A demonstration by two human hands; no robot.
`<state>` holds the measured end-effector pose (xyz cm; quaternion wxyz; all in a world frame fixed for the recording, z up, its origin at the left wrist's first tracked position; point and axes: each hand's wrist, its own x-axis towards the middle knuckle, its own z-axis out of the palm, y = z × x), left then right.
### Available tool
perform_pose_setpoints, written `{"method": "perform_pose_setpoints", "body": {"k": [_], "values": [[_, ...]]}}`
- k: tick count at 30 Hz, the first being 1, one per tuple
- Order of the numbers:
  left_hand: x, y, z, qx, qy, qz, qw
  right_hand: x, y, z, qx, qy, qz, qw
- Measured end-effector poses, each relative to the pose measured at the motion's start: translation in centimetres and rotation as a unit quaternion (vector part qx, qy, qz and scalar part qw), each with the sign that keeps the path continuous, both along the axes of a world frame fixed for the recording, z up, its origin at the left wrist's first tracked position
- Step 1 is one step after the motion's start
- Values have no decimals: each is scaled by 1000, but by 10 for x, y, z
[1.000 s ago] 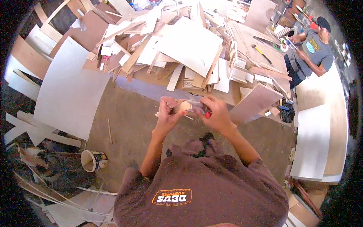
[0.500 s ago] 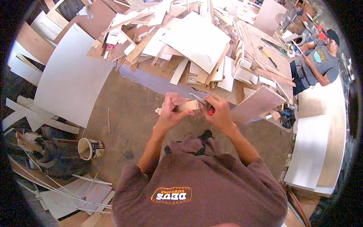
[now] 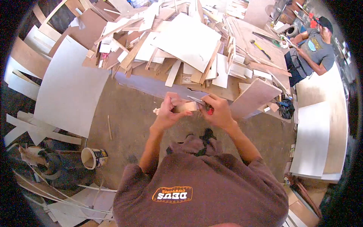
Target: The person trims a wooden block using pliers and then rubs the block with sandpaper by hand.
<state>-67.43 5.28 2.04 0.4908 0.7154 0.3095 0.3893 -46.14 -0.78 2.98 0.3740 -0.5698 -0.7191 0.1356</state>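
Observation:
My left hand [image 3: 168, 109] is closed round a pale wooden block [image 3: 187, 107], whose right end sticks out between thumb and fingers. A small light, ragged piece [image 3: 156, 111] shows at the left of that hand. My right hand [image 3: 219, 110] grips a knife [image 3: 196, 100] with a red part at its handle. The blade points up and left, just above the block's right end; whether it touches the wood I cannot tell.
A table edge [image 3: 151, 84] lies beyond my hands, piled with wood offcuts [image 3: 189, 39]. A yellow hammer [image 3: 261, 49] lies at its right. A co-worker [image 3: 314, 49] stands at the far right. A bucket [image 3: 89, 158] stands on the floor at left, near large panels [image 3: 70, 87].
The blade, blurred over the block a second ago, now shows clearly above its right end. The view has shifted slightly; both hands keep their holds.

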Motion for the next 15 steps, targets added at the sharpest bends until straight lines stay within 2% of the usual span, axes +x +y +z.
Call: {"method": "perform_pose_setpoints", "body": {"k": [1,3,4,5,6,7,10,15], "values": [[2,0,-1,4,15,9,1000,0,0,-1,-12,3,-15,1000],[8,8,-14,52,-45,14,998,-2,1,-3,-22,7,-34,999],[10,8,-12,55,-45,11,997,-5,2,-3,22,35,-45,998],[13,5,-9,42,-71,56,995,-6,2,-3,66,61,-56,994],[14,3,-4,29,-98,101,990,-5,3,-3,69,61,-58,994],[13,5,-2,30,-98,100,990,-5,3,-2,75,77,-74,991],[7,8,4,87,-32,130,987,-8,1,1,77,91,-91,989],[-1,15,-1,13,30,134,990,-15,-3,8,53,86,-96,990]]}}
